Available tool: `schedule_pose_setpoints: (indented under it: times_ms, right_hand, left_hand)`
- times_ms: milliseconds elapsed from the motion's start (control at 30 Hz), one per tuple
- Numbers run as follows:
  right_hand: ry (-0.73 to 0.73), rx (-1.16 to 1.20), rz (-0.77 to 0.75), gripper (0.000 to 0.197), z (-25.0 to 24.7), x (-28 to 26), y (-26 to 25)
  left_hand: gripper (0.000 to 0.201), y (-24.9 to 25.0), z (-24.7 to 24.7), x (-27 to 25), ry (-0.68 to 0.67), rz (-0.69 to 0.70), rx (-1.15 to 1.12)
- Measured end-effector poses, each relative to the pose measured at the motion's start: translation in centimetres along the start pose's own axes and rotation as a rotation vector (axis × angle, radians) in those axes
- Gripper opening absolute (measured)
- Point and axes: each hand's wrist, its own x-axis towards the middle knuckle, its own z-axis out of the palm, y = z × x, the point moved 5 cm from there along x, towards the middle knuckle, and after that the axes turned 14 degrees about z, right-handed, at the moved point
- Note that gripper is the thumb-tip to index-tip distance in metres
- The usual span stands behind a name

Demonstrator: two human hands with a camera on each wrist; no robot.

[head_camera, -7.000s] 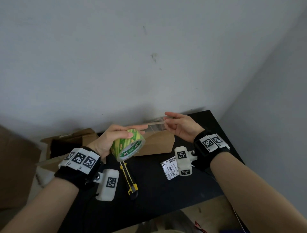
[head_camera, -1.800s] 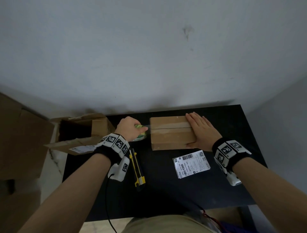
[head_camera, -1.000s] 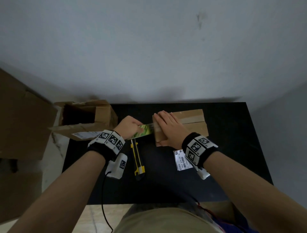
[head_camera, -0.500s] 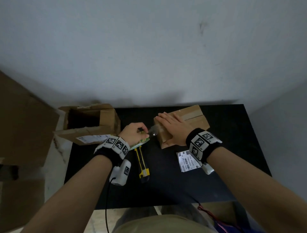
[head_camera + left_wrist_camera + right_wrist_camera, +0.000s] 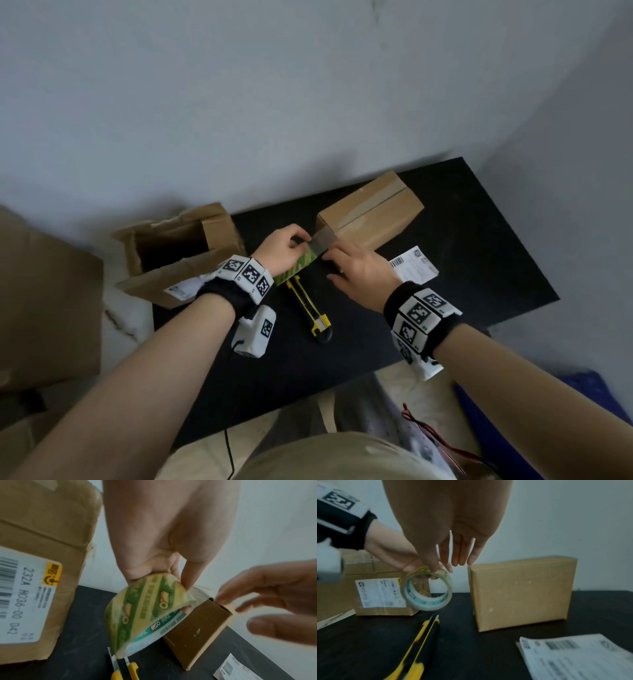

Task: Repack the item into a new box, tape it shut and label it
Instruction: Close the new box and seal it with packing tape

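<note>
The closed brown new box point(image 5: 373, 212) lies on the black table point(image 5: 479, 274), with clear tape along its top seam. My left hand point(image 5: 301, 240) grips the green and yellow tape roll point(image 5: 296, 265) just left of the box's near end. A short clear strip runs from the roll to that end. My right hand point(image 5: 330, 260) hovers there with straight fingers point(image 5: 462, 550), one fingertip touching the box's top edge point(image 5: 221, 599). In the left wrist view the tape roll point(image 5: 144, 615) leans against the box point(image 5: 197, 632). The white shipping label point(image 5: 412, 270) lies loose beside the box.
A yellow and black utility knife point(image 5: 310, 308) lies on the table below the roll. The opened old box point(image 5: 178, 250), with its own label, stands at the table's left edge. Large cardboard point(image 5: 44, 301) is on the floor at left. A wall runs behind the table.
My right hand slid from the box's right end along its top to the left end. The left hand kept the roll by that end, and the box now sits turned at an angle.
</note>
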Motion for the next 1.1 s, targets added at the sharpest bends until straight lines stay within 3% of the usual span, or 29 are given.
schedule_pose_setpoints:
  times_ms: [167, 333, 567, 967, 1100]
  right_hand:
    - [-0.115, 0.023, 0.113, 0.035, 4.9, -0.8, -0.2]
    - [-0.262, 0.043, 0.301, 0.045, 9.2, -0.4, -0.3]
    - [-0.221, 0.077, 0.467, 0.063, 11.9, 0.5, -0.8]
    - [-0.322, 0.272, 0.647, 0.058, 9.5, -3.2, 3.5]
    - [-0.213, 0.417, 0.634, 0.044, 6.1, -5.8, 5.3]
  left_hand:
    - [0.014, -0.4, -0.2, 0.1, 0.014, 0.018, -0.022]
    - [0.019, -0.6, -0.1, 0.2, 0.015, 0.027, -0.02]
    - [0.025, -0.6, 0.4, -0.1, 0.006, 0.012, -0.051]
    - [0.024, 0.0, 0.6, -0.5, 0.053, 0.002, -0.076]
    - [0.023, 0.0, 0.6, -0.4, 0.081, -0.01, -0.053]
